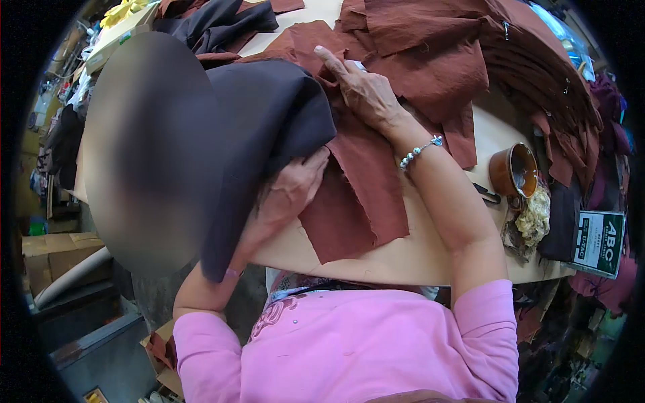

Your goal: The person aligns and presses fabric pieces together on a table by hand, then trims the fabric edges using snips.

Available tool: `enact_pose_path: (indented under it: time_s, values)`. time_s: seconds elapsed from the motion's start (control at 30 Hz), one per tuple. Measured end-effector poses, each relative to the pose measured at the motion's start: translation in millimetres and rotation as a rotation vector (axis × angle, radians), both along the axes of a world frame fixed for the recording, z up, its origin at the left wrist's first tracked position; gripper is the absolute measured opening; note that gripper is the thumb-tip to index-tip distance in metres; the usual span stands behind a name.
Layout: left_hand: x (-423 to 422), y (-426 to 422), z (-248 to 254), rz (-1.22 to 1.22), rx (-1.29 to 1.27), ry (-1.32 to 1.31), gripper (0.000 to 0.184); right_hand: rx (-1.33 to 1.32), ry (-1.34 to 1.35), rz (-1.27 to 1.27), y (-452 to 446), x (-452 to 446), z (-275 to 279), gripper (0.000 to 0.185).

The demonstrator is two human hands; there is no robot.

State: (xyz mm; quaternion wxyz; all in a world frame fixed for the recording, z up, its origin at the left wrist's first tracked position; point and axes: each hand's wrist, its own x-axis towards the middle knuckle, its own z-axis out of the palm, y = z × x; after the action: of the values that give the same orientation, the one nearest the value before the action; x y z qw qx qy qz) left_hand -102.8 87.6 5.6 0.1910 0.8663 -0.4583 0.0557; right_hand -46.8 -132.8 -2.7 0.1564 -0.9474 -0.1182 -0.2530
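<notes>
My left hand [299,180] is at the lower edge of a dark, nearly black cloth [279,101], which partly covers the wrist. Its fingers are bent together against the fold, their tips partly hidden. Beneath it a reddish-brown cloth strip [366,195] runs toward the near table edge. My right hand [366,91], wearing a beaded bracelet, rests on brown cloth further away. One digit points out to the left while the others curl out of sight. A small white thing shows by the knuckles, too little of it to name.
Brown pieces [430,67] and a clipped brown stack [551,74] cover the far right. A brown cup [514,171], dark tool [487,194], pale crumpled clump [534,218] and green-white ABC box [598,244] are at right. A blurred oval hides the left side.
</notes>
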Motion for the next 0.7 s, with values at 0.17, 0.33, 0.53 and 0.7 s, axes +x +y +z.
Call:
enact_pose_path:
  time_s: [0.17, 0.33, 0.53, 0.7]
  values:
    - [-1.1, -8.0, -6.6, 0.059, -0.143, 0.058, 0.043, 0.284, 0.296, -0.278, 7.3, -30.4, 29.2, 0.073]
    - [3.8, -14.0, -11.8, 0.013, -0.133, -0.032, 0.049, 0.171, 0.277, -0.218, -5.0, -56.4, 21.5, 0.075]
    - [16.5, -27.0, -12.1, -0.034, -0.052, -0.113, 0.045, 0.247, 0.224, -0.283, -7.9, -67.3, 29.3, 0.069]
    - [-13.9, -23.7, 5.4, -0.138, -0.024, -0.088, 0.039, 0.196, 0.194, -0.133, -7.6, -100.7, 21.6, 0.068]
